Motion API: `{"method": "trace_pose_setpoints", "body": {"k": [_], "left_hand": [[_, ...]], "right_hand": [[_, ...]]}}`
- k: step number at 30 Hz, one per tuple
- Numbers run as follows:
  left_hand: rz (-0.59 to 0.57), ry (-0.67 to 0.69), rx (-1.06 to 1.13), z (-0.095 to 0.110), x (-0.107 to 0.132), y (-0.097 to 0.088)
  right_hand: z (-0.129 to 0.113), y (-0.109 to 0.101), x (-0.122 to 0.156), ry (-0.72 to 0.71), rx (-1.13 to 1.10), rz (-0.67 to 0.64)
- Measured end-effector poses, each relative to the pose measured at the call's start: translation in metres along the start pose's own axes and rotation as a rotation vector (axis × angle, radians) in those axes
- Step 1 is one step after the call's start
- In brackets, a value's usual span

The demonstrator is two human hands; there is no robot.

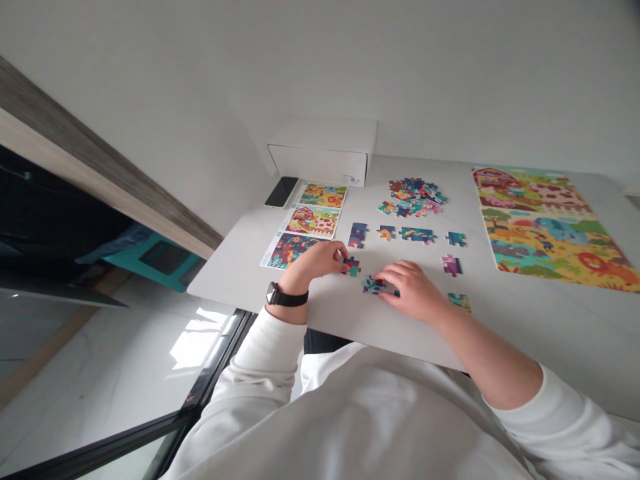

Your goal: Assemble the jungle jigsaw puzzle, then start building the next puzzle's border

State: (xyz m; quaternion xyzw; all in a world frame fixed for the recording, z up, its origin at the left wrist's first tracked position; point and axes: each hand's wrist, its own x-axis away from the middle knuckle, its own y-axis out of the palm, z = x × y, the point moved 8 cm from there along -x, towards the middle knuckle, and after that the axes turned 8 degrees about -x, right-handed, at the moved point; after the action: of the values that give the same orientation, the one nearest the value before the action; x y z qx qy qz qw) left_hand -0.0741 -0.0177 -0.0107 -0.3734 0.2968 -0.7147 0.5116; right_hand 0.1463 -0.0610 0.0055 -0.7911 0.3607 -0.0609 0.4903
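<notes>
My left hand (324,260), with a black watch on its wrist, has its fingers closed on the edge of a red and teal puzzle piece (353,267) lying on the table. To the right, my right hand (411,288) grips a dark teal leaf-patterned puzzle piece (371,285) between thumb and fingers. Part of another piece shows beneath that palm. Beyond the hands lie a purple-blue piece (357,235), a piece with an orange shape (386,233), a joined strip (418,235) and a blue piece (456,239). A pink-purple piece (451,265) and a green-yellow piece (460,302) lie farther right.
A heap of loose puzzle pieces (413,195) lies at the back. At the left are a picture sheet (314,222), a phone (281,192) and a white box (320,160). Two assembled puzzles, a farm (530,189) and an animal scene (555,247), cover the right side.
</notes>
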Motion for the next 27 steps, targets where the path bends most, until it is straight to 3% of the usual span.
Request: {"method": "trace_pose_setpoints", "body": {"k": [14, 22, 27], "left_hand": [[-0.008, 0.006, 0.018, -0.007, -0.003, 0.004], [-0.015, -0.009, 0.028, -0.001, 0.000, 0.001], [0.114, -0.007, 0.010, 0.005, 0.001, -0.011]], "right_hand": [[-0.002, 0.003, 0.003, -0.011, 0.006, -0.007], [-0.002, 0.005, 0.004, -0.017, 0.002, -0.024], [-0.005, 0.004, 0.004, -0.010, 0.008, -0.019]]}}
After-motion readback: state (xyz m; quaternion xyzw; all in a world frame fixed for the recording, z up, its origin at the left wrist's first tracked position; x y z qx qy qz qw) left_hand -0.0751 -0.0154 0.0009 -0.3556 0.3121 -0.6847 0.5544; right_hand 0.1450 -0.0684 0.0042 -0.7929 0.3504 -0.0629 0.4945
